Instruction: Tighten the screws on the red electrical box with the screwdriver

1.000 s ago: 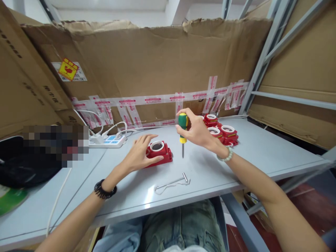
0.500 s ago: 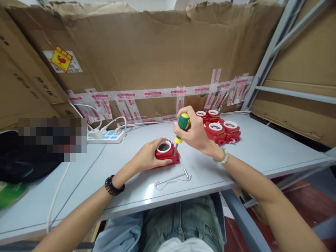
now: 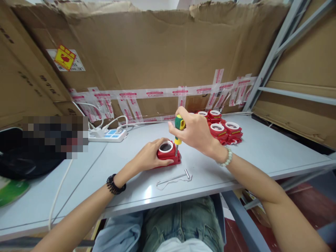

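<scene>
Screwdriver (image 3: 179, 126), green and yellow handle, stands nearly upright in the right hand (image 3: 195, 133); fingers wrapped shut around the handle, thumb on the near side. Its metal shaft points down onto the right edge of a red housing (image 3: 169, 154) with a white-rimmed round opening on top. Exact contact point of the tip is hidden by the housing's edge.

Left hand (image 3: 149, 156) lies against the housing's left side, fingers curled around it and pressed to the plastic, thumb along the near face. Housing sits on the grey table (image 3: 262, 150), near the middle, just ahead of the person's lap.

Just in front of the housing, on the table: a small metal T-shaped tool (image 3: 174, 178), lying flat, apart from both hands.

Behind the right hand, a cluster of similar red housings (image 3: 223, 127) with white rims, packed close together by the back wall.

Far left of centre: a white power strip (image 3: 107, 135) with cables plugged in. Cardboard wall (image 3: 147, 52) behind everything, patched with printed tape. Dark bag at the table's left edge, partly blurred.
</scene>
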Demonstrator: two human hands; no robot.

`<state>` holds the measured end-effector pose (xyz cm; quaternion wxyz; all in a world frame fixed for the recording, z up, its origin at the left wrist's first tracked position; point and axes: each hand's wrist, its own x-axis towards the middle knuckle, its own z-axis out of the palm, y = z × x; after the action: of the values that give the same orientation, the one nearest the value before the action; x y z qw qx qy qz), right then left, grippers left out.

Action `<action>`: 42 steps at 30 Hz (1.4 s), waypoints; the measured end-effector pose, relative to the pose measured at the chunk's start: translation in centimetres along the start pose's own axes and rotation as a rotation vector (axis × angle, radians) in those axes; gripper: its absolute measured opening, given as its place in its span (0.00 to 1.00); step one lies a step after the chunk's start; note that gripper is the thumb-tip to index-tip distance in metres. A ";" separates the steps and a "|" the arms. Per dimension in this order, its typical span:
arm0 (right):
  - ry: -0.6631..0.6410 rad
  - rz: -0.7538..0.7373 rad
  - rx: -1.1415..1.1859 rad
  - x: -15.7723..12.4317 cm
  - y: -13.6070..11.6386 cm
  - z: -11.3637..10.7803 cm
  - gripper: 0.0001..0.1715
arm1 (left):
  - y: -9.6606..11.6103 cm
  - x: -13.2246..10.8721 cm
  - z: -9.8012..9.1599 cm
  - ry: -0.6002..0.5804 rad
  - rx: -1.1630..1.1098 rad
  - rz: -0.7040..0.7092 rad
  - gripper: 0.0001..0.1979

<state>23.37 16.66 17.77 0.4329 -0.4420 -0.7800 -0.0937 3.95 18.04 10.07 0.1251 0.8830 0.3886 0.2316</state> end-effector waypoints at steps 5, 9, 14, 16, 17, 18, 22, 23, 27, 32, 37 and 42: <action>-0.020 -0.059 -0.156 1.9 -1.4 -0.3 0.25 | -0.1 0.0 0.1 0.003 0.002 -0.023 0.34; -0.235 -0.187 -0.182 3.0 -1.9 -1.7 0.18 | 0.0 0.0 -0.1 -0.025 0.000 -0.032 0.35; -0.656 -0.411 0.055 4.1 -0.6 -4.4 0.08 | 0.0 0.1 -0.1 -0.023 0.027 -0.012 0.34; -0.666 -0.393 0.057 4.1 -0.1 -4.7 0.09 | -0.2 0.0 -0.1 -0.017 0.034 -0.012 0.34; -0.631 -0.358 0.009 4.0 0.0 -4.6 0.09 | -0.2 0.0 0.0 -0.017 0.036 -0.013 0.34; -0.586 -0.320 -0.052 3.9 0.1 -4.4 0.11 | -0.2 0.0 0.0 -0.016 0.039 -0.015 0.34; -0.543 -0.281 -0.104 3.8 -0.4 -3.6 0.05 | -0.1 -0.1 -0.1 -0.017 0.036 -0.013 0.33; -0.584 -0.315 -0.049 3.9 -0.6 -3.6 0.09 | -0.1 -0.1 -0.2 -0.016 0.031 -0.012 0.33; -0.640 -0.392 0.073 4.1 -0.7 -3.7 0.17 | 0.1 -0.1 -0.2 -0.012 0.020 -0.012 0.32; -0.529 -0.281 -0.033 3.7 -0.3 -3.4 0.12 | 0.0 0.0 -0.1 -0.003 0.019 -0.010 0.34; -0.659 -0.407 0.219 3.7 -0.8 -4.0 0.24 | -0.2 -0.2 -0.1 -0.027 0.029 -0.022 0.35; -0.601 -0.386 0.229 3.7 -0.9 -3.5 0.19 | 1.3 0.0 -1.4 0.082 -0.025 0.065 0.26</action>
<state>23.85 16.50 22.90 0.2058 -0.2432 -0.9467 0.0481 4.05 17.27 11.80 0.1122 0.8833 0.3616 0.2763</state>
